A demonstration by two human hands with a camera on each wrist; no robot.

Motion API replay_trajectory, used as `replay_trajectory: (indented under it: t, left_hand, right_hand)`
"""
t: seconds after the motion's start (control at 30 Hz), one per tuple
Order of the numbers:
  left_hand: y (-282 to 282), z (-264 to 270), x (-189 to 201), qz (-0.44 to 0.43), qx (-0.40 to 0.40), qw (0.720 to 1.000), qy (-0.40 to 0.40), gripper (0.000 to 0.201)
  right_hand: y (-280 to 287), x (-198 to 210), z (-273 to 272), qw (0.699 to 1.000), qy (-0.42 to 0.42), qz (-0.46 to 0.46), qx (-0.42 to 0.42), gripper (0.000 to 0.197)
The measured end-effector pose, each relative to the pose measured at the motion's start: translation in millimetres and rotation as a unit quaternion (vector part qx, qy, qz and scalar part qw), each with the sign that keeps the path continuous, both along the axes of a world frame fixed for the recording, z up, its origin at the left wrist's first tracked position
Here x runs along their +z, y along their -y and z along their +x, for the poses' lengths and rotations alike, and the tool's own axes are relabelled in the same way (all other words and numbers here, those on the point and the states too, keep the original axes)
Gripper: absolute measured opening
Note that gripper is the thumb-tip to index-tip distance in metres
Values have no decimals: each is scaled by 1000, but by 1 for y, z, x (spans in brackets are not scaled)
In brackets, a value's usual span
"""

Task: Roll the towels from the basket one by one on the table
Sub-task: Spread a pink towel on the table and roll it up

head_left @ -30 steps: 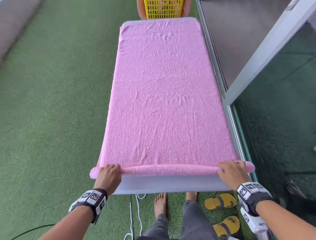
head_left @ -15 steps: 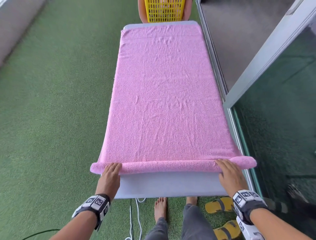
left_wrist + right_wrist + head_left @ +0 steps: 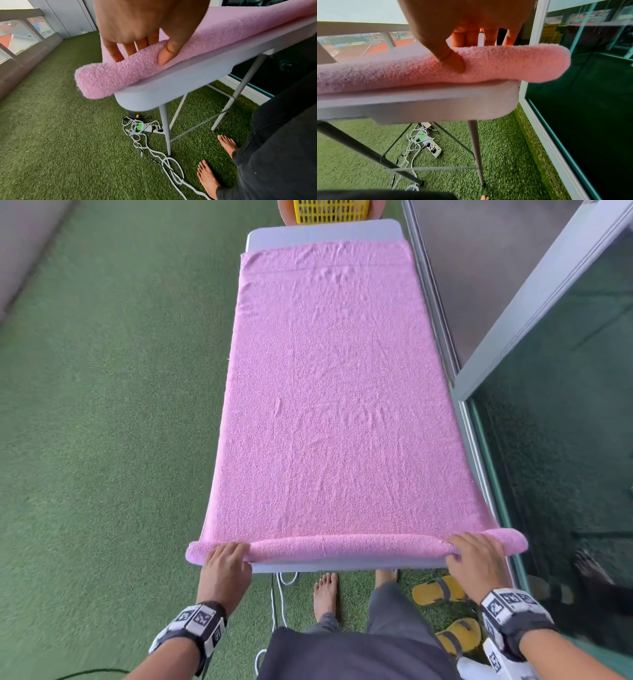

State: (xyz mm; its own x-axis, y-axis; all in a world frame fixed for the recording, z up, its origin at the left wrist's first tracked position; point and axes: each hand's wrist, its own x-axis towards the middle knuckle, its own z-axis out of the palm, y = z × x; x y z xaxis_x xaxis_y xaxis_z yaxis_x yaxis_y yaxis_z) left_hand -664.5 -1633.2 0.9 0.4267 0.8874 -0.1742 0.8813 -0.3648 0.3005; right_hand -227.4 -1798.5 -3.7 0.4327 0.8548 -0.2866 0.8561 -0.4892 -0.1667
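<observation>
Item: pink terry-cloth bath towel (image 3: 337,392), flat along a pale grey folding tabletop (image 3: 323,232), rolling begun at the near edge.

Detail: The towel covers nearly the whole tabletop, its far hem just short of the far edge, where a yellow slotted plastic basket (image 3: 330,210) stands beyond. A thin roll of few turns lies along the near edge, both ends overhanging the near corners. Left hand (image 3: 226,565) grips the roll at the near left corner, fingers (image 3: 116,52) curled over the top and thumb pressed on the front; right hand (image 3: 474,559) holds it the same way at the near right corner. Hands placed at opposite ends, probably so the roll turns evenly and stays straight. Most of the length remains unrolled; contents of the basket cannot be seen.
</observation>
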Motion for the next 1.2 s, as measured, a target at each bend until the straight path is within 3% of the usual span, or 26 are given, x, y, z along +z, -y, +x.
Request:
replay_trajectory:
  t: [0.07, 0.1, 0.13, 0.27, 0.43, 0.57, 0.67, 0.73, 0.8, 0.93, 1.0, 1.07, 1.1, 1.2]
  left_hand:
    - [-4, -2, -1, 14, -11, 1000, 4, 9]
    - [-8, -2, -2, 15, -2, 1000, 4, 10]
    - [-13, -1, -4, 15, 5, 1000, -2, 26]
    - [-18, 2, -10, 39, 26, 999, -16, 59]
    - [4, -4, -17, 26, -18, 999, -31, 54]
    - [-3, 0, -3, 4, -13, 997, -72, 37]
    - [-19, 6, -2, 34, 8, 998, -44, 19]
    - [-22, 7, -7, 22, 28, 999, -22, 41]
    - [-16, 5, -15, 9, 25, 1000, -10, 50]
    - [6, -6, -18, 11, -21, 1000, -8, 72]
    - [4, -5, -9, 4, -8, 1000, -22, 53]
    - [-5, 0, -2, 36, -7, 999, -19, 15]
    - [-10, 3, 1, 43, -4, 999, -20, 16]
    - [-23, 9, -9, 49, 6, 998, -29, 65]
  right_hand:
    - [-8, 10, 3, 999, 10, -21, 28, 26]
    - [-11, 13, 6, 999, 8, -16, 33, 27]
    - [-16, 15, 9, 999, 9, 9, 35, 30]
    - [-15, 8, 10, 996, 1, 73, 47, 42]
    - [18, -11, -6, 998, -7, -5, 62, 60]
    - [-1, 4, -10, 1000, 15, -16, 15, 35]
    - [-18, 10, -3, 998, 52, 7, 22, 22]
    - [-24, 11, -1, 997, 56, 49, 21, 32]
    - [-17, 6, -3, 998, 22, 49, 37, 41]
    - [10, -3, -11, 999, -16, -28, 37, 60]
    - [8, 0, -11, 999, -6, -41, 19, 50]
    - [-7, 7, -6, 998, 16, -51, 22, 37]
    - [-15, 9, -3, 998, 29, -46, 26, 34]
    - [-28, 10, 2, 1000, 21, 7, 9, 48]
